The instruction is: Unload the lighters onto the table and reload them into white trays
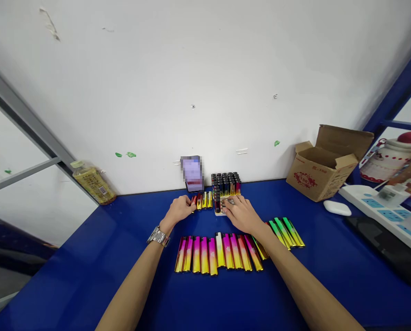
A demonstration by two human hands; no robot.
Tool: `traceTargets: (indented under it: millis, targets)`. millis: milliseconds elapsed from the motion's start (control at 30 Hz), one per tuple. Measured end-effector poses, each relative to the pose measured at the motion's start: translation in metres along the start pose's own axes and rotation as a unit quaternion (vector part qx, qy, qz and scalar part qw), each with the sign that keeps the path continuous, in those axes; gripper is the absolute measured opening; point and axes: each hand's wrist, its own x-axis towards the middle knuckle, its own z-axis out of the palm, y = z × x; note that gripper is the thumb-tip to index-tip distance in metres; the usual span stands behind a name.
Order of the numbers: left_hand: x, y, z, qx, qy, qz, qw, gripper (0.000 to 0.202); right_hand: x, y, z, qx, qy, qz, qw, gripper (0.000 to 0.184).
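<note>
Yellowish bottle [94, 185] well left of left hand, against wall [150, 92]. Metal watch [158, 236] on left wrist. Left hand [179, 210] has fingertips at red lighter [193, 202]; cannot tell if closed on it. Phone [193, 174] propped just beyond. Short row of lighters [204, 201] right of left fingertips. Pink-and-gold lighters [204, 255] nearer, between forearms. Black-topped lighters [225, 180] packed upright just beyond right hand [242, 215]: fingers bent, grip unclear. Green-and-gold lighters [284, 231] right of it; open carton [309, 177] farther right.
</note>
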Motion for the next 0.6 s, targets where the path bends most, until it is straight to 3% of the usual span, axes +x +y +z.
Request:
traceTargets:
  millis: [100,200,300,400,500,600]
  targets:
    - [-0.004,0.0,-0.003,0.022,0.019,-0.009,1.0,0.019,0.0,-0.001,-0.001,0.027,0.025,0.009,0.999,0.041]
    - [-0.013,0.005,-0.007,0.014,0.066,-0.002,0.998,0.012,0.001,-0.005,-0.003,0.076,0.105,0.045,0.991,0.035]
    - [-0.028,0.021,-0.008,-0.071,0.157,0.066,0.983,0.014,0.001,-0.013,-0.008,0.142,0.226,0.045,0.963,0.033]
    - [-0.047,0.045,-0.005,-0.12,0.2,0.161,0.959,0.014,-0.003,-0.026,-0.015,0.202,0.302,-0.001,0.932,0.033]
    - [-0.064,0.065,0.005,-0.107,0.217,0.254,0.936,0.011,-0.007,-0.042,-0.02,0.261,0.303,-0.016,0.916,0.027]
    - [-0.072,0.072,0.015,-0.073,0.216,0.35,0.909,0.008,-0.01,-0.056,-0.021,0.309,0.268,0.023,0.912,0.024]
